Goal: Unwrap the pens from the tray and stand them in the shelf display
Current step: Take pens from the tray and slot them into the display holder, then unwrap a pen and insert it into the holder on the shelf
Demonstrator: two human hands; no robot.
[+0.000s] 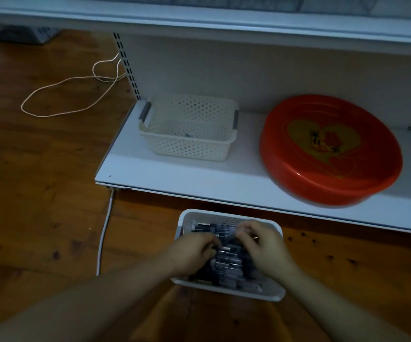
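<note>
A white perforated tray point(271, 293) stands on the wooden floor just in front of the shelf, filled with several dark wrapped pens point(226, 264). Both hands are over it. My left hand point(194, 253) and my right hand point(263, 245) pinch the two ends of one wrapped pen point(226, 239) held just above the pile. On the white shelf point(175, 176) sits a cream perforated basket point(189, 146) with a small item or two at its bottom.
A round red tray with a heart design point(330, 149) lies on the shelf to the right of the basket. A thin cord point(59, 85) loops on the floor at left, and a white cable point(103, 238) runs down beside the shelf corner. An upper shelf overhangs.
</note>
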